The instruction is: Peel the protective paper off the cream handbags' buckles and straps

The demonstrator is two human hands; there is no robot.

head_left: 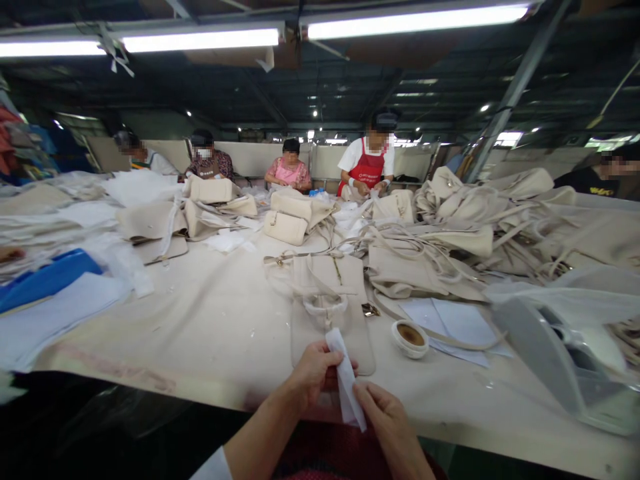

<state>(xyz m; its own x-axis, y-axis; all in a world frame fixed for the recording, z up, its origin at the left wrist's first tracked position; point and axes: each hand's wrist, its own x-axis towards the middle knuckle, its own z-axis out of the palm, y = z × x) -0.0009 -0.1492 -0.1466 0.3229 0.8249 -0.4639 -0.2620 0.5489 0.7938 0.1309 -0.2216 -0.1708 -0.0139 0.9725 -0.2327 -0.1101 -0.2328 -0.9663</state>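
A narrow folded strip of thin white paper is held between both hands at the table's front edge. My left hand pinches its upper part, and my right hand grips its right side lower down. Just beyond them a beige bag lies flat on the table, its handle wrapped in white material and a gold zip showing near its top. A gold clasp rests at the bag's right side. Right of the bag stands a round white tub with brown contents.
Beige bags and straps are heaped at the right and back. White sheets lie behind the tub, near a grey plastic holder. At left are a blue tray and paper. Several people work across the table.
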